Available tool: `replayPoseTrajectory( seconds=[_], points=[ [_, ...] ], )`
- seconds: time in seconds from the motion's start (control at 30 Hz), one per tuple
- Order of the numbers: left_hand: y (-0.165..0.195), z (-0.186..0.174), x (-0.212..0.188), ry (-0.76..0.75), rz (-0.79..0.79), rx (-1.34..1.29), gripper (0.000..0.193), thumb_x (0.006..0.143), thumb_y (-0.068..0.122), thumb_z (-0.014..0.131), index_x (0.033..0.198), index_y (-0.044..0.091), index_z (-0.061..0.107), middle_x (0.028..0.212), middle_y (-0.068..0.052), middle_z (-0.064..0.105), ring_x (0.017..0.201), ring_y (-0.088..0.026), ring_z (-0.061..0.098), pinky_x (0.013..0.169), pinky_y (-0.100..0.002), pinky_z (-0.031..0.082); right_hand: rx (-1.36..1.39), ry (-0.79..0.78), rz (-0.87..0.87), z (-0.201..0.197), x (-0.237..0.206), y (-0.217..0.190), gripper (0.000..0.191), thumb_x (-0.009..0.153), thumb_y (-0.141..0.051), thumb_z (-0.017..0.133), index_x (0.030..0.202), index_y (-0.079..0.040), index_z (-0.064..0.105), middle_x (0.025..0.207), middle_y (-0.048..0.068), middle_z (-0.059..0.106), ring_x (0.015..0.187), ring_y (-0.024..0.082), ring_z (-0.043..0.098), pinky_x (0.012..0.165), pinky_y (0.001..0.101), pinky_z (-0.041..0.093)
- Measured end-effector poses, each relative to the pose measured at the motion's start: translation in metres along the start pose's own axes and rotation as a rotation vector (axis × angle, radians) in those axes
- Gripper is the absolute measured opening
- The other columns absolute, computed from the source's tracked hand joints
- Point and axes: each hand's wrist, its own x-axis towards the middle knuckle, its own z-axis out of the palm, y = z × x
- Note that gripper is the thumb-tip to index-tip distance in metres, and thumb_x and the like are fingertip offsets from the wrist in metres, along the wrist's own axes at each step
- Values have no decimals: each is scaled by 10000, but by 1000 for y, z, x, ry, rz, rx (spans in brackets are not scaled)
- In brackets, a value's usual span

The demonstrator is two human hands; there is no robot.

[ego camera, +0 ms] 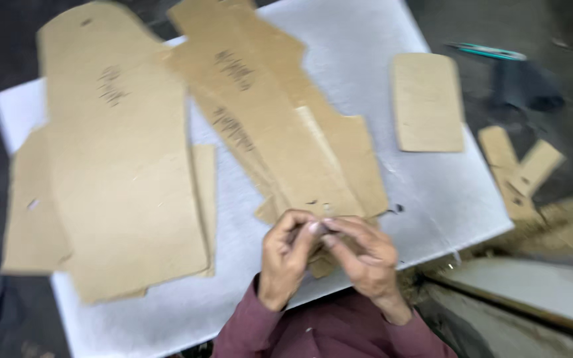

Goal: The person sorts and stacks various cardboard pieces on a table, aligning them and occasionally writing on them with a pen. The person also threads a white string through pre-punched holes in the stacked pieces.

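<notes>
My left hand and my right hand are together at the near edge of a white sheet, fingertips pinched on something small that blur hides. Just beyond them lies a stack of long brown cardboard pattern pieces with dark handwriting. A second, wider pile of cardboard pattern pieces lies to the left. A small rounded cardboard rectangle lies apart on the right of the sheet. Maroon sleeves cover both wrists.
Off the sheet's right edge lie crossed cardboard strips, a dark object and a teal-handled tool on a dark surface. A pale ledge runs along the bottom right.
</notes>
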Motion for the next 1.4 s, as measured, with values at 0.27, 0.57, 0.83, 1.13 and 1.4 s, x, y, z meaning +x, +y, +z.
replayPoseTrajectory(
  seconds=[0.27,0.57,0.83,1.13,1.4],
  points=[
    [-37,-35,-17,123,91,-51,207,1094,119,654,1136,-84,668,951,-86,707,817,-90,623,688,-230,521,-216,-75,-83,23,-23,69,61,1056,12,759,1094,36,717,999,134,717,830,111,665,757,180,509],
    [22,-220,-57,959,135,1381,916,911,553,737,1515,-49,403,1509,-330,469,1390,-454,465,1151,-576,357,-27,-58,266,42,-16,165,146,1111,-68,742,1090,47,654,859,72,657,671,18,525,617,135,391],
    [61,-307,-93,1131,-407,1247,1175,604,534,927,1466,-45,379,1342,-259,550,1244,-443,509,1075,-599,359,-249,-64,98,52,-13,127,141,1076,-70,783,1039,47,714,863,44,676,688,35,561,679,158,469],
    [126,-295,-101,1005,-20,830,645,725,212,871,1203,-59,531,1069,-278,724,933,-331,757,808,-422,615,-332,-20,40,60,-2,120,113,933,-86,796,935,7,732,830,55,710,586,63,563,589,193,474],
    [197,-215,-189,884,529,558,382,860,-22,709,1235,-33,634,1150,-214,727,1001,-267,752,885,-363,641,-302,8,118,53,-1,121,105,887,-75,798,945,-15,735,847,50,725,590,50,608,529,203,480]
  ],
)
